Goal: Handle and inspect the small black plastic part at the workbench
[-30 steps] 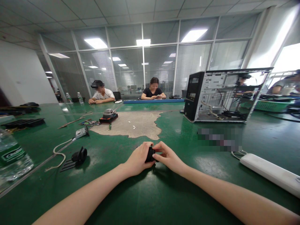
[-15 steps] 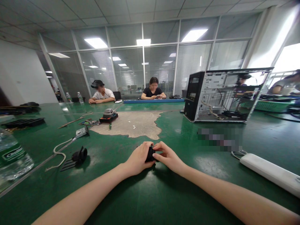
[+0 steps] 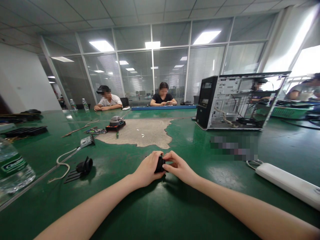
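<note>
Black part [image 3: 160, 165] toward the surface's [image 3: 160, 213] near edge; can't tell if it's resting. Left hand [image 3: 148, 168] wrapped round one side, right hand [image 3: 178, 167] pinching the other. Probably light, stiff plastic, maybe slick; I'd grip the outer sides, easy on small edges.

Bright window [image 3: 308, 61] glare, stretched edges

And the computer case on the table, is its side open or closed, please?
Open: the near side of the computer case has no panel covering it, so a pale cable inside is visible.
</note>
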A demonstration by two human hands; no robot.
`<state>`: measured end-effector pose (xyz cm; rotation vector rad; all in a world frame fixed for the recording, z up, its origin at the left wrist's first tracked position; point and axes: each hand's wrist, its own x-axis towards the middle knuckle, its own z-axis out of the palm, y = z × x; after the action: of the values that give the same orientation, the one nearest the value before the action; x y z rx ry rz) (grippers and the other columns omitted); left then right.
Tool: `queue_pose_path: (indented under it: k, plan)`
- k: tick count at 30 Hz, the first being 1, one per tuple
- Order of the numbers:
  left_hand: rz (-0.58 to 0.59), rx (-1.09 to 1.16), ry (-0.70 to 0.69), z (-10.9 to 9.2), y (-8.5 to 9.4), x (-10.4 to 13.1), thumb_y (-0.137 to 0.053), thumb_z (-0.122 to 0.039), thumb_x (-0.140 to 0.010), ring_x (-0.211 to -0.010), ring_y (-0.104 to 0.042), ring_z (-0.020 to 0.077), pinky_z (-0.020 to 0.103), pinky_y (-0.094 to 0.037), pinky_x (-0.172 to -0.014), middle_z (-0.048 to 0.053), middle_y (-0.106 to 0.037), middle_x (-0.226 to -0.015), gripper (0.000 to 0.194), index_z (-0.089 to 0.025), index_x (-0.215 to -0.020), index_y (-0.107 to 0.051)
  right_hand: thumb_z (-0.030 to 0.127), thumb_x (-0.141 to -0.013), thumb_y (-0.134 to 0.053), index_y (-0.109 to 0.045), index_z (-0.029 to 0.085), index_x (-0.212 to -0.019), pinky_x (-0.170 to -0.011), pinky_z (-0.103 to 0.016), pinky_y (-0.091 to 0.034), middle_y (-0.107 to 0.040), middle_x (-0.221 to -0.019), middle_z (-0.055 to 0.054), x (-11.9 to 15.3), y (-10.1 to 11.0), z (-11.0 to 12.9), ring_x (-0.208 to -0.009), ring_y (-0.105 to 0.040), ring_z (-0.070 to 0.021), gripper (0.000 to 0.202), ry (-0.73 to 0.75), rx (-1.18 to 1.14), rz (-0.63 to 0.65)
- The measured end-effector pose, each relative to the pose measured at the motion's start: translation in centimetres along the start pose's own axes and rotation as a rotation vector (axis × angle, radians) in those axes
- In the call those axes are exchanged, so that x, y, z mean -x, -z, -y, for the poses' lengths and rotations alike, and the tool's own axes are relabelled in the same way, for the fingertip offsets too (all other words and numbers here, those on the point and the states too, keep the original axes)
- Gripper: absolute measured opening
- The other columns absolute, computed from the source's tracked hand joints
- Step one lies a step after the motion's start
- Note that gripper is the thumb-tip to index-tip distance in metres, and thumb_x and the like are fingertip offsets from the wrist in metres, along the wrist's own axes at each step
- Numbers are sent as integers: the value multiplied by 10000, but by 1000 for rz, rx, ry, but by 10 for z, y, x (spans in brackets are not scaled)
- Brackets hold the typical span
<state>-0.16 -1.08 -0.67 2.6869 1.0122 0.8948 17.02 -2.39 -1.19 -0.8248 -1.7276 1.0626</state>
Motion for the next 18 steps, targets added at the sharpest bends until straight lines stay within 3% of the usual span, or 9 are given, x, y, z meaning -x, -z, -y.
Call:
queue_pose_path:
  k: [9, 18]
  plan:
    - [3, 4, 13, 0, 0, 0, -621, -238, -663, -960, -487, 234, 396, -416, -809, 75, -453, -1076, 563, -215, -1133, -312, 227, -741, -570, -457, 202, -962, -752, -312, -478, -524, -975, -32, -2, 2, 0, -923, -549, -169, 249, -54, 31, 20]
    - [6, -13, 9, 0, 0, 0, -623, -239, -663, -976, -478, 235, 391, -412, -824, 82, -448, -1088, 578, -205, -1142, -301, 228, -724, -586, -468, 203, -868, -688, -270, -481, -515, -912, -13, -2, 1, 0, -955, -540, -182, 188, -14, -2, 4]
